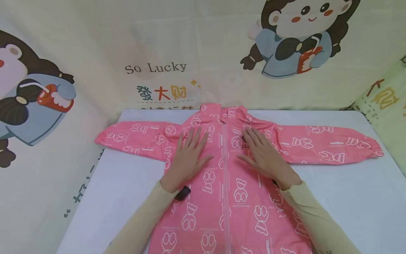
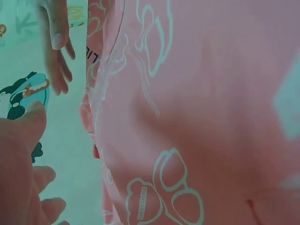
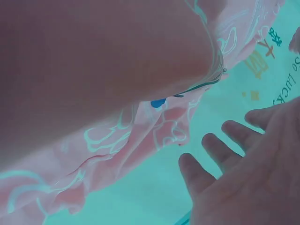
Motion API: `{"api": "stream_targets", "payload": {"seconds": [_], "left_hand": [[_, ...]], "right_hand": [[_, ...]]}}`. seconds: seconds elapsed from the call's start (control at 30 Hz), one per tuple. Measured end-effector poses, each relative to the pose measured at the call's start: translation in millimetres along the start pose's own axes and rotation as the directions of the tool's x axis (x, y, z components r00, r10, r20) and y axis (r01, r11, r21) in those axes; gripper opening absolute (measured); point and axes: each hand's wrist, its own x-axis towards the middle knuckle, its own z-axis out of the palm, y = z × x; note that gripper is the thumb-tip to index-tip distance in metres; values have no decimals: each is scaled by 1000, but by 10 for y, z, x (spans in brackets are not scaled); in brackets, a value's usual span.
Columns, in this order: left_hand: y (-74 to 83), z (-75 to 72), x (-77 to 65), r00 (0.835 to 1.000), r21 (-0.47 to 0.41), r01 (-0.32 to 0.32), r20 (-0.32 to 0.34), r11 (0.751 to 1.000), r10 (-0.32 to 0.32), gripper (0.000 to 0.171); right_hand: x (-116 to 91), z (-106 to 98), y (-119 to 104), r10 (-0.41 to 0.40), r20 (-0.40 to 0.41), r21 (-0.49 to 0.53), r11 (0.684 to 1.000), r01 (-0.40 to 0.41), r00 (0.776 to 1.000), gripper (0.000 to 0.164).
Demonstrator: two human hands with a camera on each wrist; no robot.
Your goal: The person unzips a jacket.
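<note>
A pink zip-up jacket (image 1: 209, 208) with white bear outlines lies front up, its zipper running down the middle. Both sleeves are spread out sideways. Over the chest on the left side is my left hand (image 1: 187, 158), fingers straight and spread. My right hand (image 1: 264, 155) is over the other chest panel, partly covering dark lettering, its fingers also extended. Neither hand grips anything. In the left wrist view a gap shows between the left fingers (image 2: 44, 178) and the cloth; the right wrist view likewise shows the right fingers (image 3: 225, 150) apart from the jacket.
Beneath the jacket is a white table (image 1: 355, 197). A cream curtain (image 1: 222, 53) with cartoon figures and lettering hangs behind the table's far edge and along both sides. The left sleeve's cuff (image 1: 100, 137) reaches the table's left edge. Dark wrist devices (image 1: 183, 193) sit at my wrists.
</note>
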Motion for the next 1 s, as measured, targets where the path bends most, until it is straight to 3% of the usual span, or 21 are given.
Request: {"api": "stream_targets", "payload": {"seconds": [0.27, 0.43, 0.6, 0.83, 1.0], "left_hand": [[-54, -44, 170, 1000, -16, -30, -9, 999, 30, 69], [-118, -12, 275, 999, -30, -41, 16, 999, 41, 66], [-193, 57, 411, 996, -31, -86, 0, 996, 86, 62], [-255, 69, 606, 992, -79, -106, 63, 991, 111, 61], [-260, 80, 747, 989, -94, -142, 33, 985, 146, 55]], "right_hand": [[173, 5, -19, -43, -55, 18, 999, 44, 998, 79], [270, 22, -45, -23, -20, 54, 998, 24, 1000, 73], [364, 57, -64, -38, -14, 23, 999, 38, 999, 69], [570, 71, -102, -51, -41, -13, 999, 50, 998, 61], [697, 73, -78, -46, -70, -2, 999, 46, 996, 56]]}}
